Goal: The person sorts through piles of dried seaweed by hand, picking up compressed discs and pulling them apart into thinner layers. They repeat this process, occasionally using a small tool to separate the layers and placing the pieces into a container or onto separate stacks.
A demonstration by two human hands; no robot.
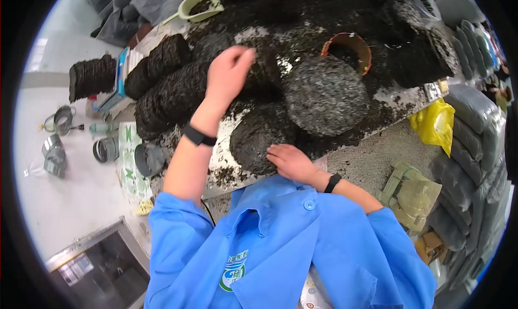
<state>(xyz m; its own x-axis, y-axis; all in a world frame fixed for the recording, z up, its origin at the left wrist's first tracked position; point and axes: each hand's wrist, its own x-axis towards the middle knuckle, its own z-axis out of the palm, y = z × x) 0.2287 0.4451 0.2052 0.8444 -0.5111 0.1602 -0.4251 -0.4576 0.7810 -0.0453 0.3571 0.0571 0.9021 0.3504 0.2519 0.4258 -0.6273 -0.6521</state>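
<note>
1. Nearest the camera is the person's blue work shirt point(286, 239), its collar and printed chest logo in view.
2. The round, dark cake of flaky, seaweed-like material point(256, 144) lies at the table's near edge, just in front of the shirt. The right hand point(291, 162) rests spread fingers on its near right side; the left hand point(229, 74) is raised beyond it.
3. The hands are apart. The left has curled fingers; whether they pinch anything, I cannot tell.
4. The cake looks light for its bulk, dry and rather stiff, with a crumbly rim that would shed flakes if pinched. Two flat palms beneath opposite edges should hold it best.
5. A thicker round cake point(326, 96) sits just beyond, to the right, beside a reddish-rimmed round container point(366, 55). Dark ridged stacks point(172, 98) lie left of the raised hand, on the flake-strewn table point(220, 160).
</note>
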